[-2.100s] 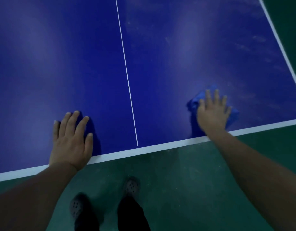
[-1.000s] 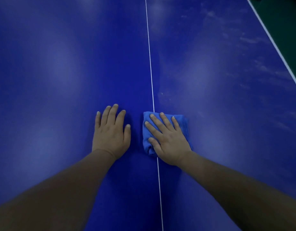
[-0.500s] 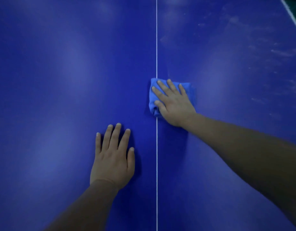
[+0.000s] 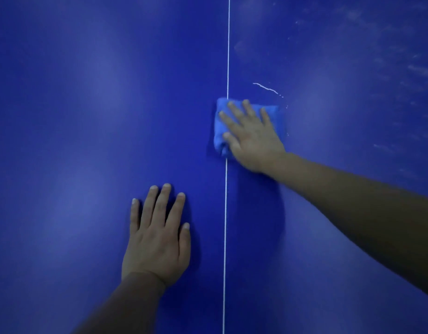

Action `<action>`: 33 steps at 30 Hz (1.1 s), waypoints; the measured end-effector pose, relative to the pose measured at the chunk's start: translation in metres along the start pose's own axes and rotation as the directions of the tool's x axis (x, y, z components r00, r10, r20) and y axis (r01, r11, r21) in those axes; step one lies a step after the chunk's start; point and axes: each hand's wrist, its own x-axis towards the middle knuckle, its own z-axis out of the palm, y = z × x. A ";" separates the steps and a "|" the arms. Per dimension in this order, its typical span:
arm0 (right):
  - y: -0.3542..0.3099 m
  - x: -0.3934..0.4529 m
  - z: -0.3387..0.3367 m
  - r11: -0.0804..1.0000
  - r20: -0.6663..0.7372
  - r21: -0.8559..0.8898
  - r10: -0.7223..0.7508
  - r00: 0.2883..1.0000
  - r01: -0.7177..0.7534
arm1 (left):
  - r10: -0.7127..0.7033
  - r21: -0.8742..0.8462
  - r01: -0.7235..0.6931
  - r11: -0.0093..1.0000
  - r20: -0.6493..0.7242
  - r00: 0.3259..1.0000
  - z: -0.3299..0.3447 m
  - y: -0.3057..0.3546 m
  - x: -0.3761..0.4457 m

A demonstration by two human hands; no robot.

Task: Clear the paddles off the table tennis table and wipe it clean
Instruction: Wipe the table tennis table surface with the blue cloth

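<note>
Fingers (image 4: pixel 234 114) of the right hand (image 4: pixel 252 138) are lying straight and spread, pressing flat on a folded blue cloth (image 4: pixel 219 131), which is sitting under the palm on the table (image 4: pixel 75 116), its left edge overlapping the white centre line (image 4: pixel 224 225). The right forearm is reaching in from the lower right, stretched out across the surface. The left hand (image 4: pixel 157 239) is resting palm down on the table nearer the body, fingers straight and slightly parted, holding nothing, just left of the centre line and well apart from the cloth. A thin white streak (image 4: pixel 266 88) is showing just beyond the cloth, and pale smudges (image 4: pixel 420 71) are marking the surface at the far right.
</note>
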 end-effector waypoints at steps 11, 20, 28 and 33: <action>-0.048 0.065 -0.009 0.982 -0.033 0.063 0.183 0.983 -0.180 | 0.006 0.016 -0.006 1.000 0.018 1.000 0.000 -0.001 0.000; -0.020 0.075 -0.011 0.838 -0.049 0.184 0.530 0.846 -0.514 | 0.007 0.007 -0.007 1.000 0.024 1.000 -0.001 -0.001 -0.001; 0.102 0.041 -0.008 0.781 -0.108 0.096 0.625 0.773 -0.617 | 0.008 0.006 -0.008 1.000 -0.003 1.000 -0.001 0.000 0.001; 0.102 0.032 -0.014 0.544 -0.035 0.238 0.833 0.553 -0.804 | 0.004 0.010 -0.004 1.000 0.009 1.000 0.000 -0.002 0.000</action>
